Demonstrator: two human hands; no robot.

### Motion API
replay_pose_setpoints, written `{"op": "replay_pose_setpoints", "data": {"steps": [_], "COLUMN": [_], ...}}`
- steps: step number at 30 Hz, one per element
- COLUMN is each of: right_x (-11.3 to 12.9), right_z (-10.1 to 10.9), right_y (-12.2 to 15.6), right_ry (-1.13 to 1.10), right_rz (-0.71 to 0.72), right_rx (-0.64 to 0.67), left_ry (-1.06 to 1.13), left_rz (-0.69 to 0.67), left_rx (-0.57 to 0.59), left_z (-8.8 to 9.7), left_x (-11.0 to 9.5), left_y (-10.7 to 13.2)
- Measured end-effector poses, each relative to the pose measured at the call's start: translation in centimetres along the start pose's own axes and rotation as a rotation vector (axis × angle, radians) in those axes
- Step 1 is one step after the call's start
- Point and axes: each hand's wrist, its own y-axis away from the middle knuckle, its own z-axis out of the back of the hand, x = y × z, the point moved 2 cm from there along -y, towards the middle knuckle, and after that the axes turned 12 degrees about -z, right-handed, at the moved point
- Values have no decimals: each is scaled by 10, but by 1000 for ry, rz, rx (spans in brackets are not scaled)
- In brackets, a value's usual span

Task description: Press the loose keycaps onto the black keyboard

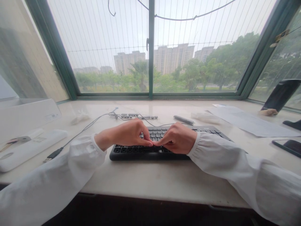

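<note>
A black keyboard (135, 154) lies on the pale counter in front of me, and several of its lower-row positions look bare of keycaps. Over its middle my left hand (129, 135) is closed, with thumb and index tips brought together near the lower rows. My right hand (177, 138) is closed too, its index finger reaching left until the tip meets the left fingertips. Whatever lies between the fingertips is too small or hidden to name. Behind the keyboard sit rows of loose keycaps (128, 116). A dark narrow bar (184, 120) lies to their right.
A cable with a USB plug (54, 154) runs along the left. Further left are a white power strip (35, 146) and a white box (35, 110). Paper sheets (244, 121), a phone (289, 146) and a dark upright object (281, 95) stand or lie right. Windows rise behind.
</note>
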Motion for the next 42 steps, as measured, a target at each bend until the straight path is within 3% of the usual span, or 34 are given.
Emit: {"op": "replay_pose_setpoints", "data": {"steps": [16,25,32,42], "right_x": [5,1,5,4], "right_z": [2,5,6,5], "right_y": [-2,-11,-6,-4], "right_ry": [93,2,35,68], "right_rz": [98,90,103,132], "right_rx": [-38,67,31,28], "left_ry": [-19,61,-252,-532], "left_rz": [-19,0,-114,-300], "left_rx": [25,41,14,116], "left_z": [0,0,0,-8], "left_x": [0,10,-12,-31], "left_y": [-1,-2,3,5]}}
